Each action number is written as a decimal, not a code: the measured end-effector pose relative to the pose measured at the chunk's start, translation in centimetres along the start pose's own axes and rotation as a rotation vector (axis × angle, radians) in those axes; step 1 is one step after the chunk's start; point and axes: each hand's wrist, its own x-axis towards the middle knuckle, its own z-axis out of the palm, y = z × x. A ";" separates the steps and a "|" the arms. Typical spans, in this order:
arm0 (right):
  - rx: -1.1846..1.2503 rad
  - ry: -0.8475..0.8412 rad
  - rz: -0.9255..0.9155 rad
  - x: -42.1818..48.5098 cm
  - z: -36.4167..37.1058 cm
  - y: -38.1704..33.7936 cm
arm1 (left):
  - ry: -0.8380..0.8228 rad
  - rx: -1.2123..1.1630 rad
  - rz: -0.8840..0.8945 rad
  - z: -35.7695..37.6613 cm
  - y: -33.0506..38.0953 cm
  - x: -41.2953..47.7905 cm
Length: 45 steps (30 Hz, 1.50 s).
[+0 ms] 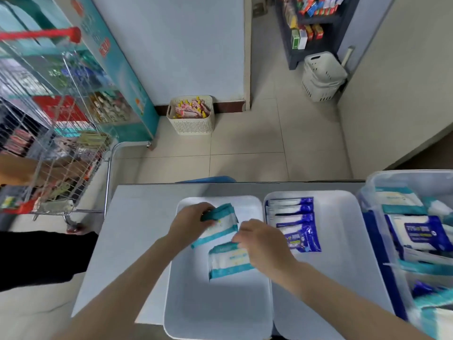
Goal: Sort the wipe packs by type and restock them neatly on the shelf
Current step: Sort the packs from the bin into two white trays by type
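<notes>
Light, soft and slick-filmed by appearance, the teal wipe packs [219,234] in the left tray [215,311] on the counter [137,217] suit edge holds: left grip [193,223] clasps the far stack [221,212], right grip [264,244] pinches the near pack [230,264] by its top edge.

A shop: wire trolley [61,153], stocked goods shelf [311,23], basket of snacks [190,114].

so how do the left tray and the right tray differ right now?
The left tray holds teal-edged packs; the right tray holds blue-edged packs. The left tray's lie loose and skewed; the right tray's overlap in a row. Left hand and right hand handle the left tray's packs, not the right tray's. Both trays are white, side by side.
</notes>
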 end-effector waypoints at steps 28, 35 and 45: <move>0.262 0.161 0.663 8.1 11.7 0.0 | -0.171 0.223 -0.098 7.5 -4.8 -3.8; 0.573 0.094 0.989 5.6 13.6 0.5 | 0.185 0.375 0.075 7.9 -5.3 -2.3; 0.650 0.075 1.007 6.3 13.1 1.3 | 0.092 0.351 -0.118 9.0 -5.3 -2.4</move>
